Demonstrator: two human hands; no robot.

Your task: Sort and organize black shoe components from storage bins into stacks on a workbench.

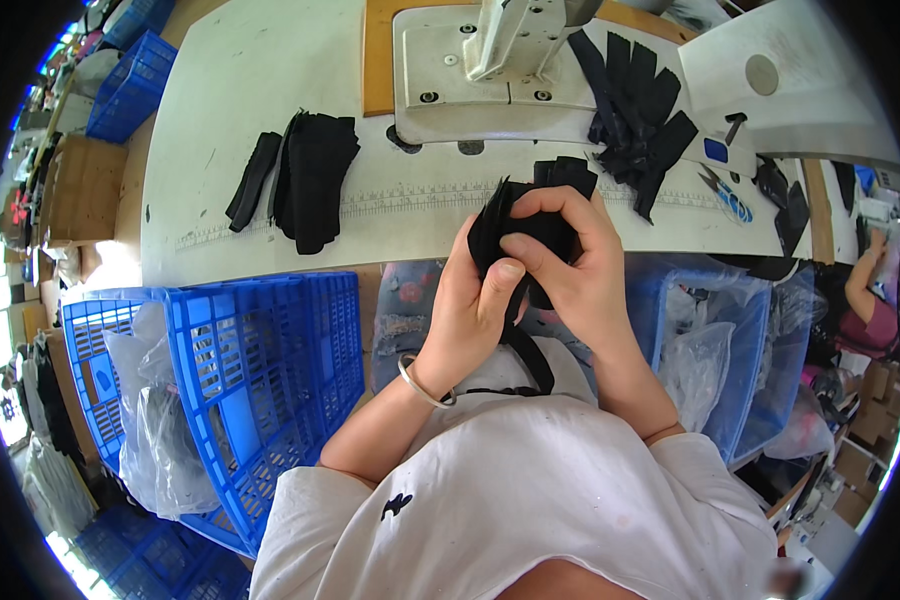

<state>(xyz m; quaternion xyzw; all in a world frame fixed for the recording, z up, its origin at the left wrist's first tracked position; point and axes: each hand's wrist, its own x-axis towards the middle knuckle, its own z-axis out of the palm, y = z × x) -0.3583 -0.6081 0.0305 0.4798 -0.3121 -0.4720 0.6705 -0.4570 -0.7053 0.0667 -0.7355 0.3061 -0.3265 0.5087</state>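
Both my hands are raised at the table's front edge around a bundle of black fabric strips [492, 228]. My left hand [467, 285] is wrapped along the bundle's left side, its thumb pointing up across the front. The fingers of my right hand [580, 260] curl over the top right of the bundle, thumb pressed toward the forefinger. More black fabric [567, 172] lies just behind my right fingers. To the left on the table rests a stack of black fabric pieces [315, 180], with a narrower folded black piece [254, 180] beside it.
The sewing machine [495, 75] stands at the table's back, and loose black strips [638, 110] fan out right of it. Blue-handled scissors [727, 195] lie farther right. Blue crates [260, 370] and a blue bin [710, 350] flank me. Another person [870, 310] sits at far right.
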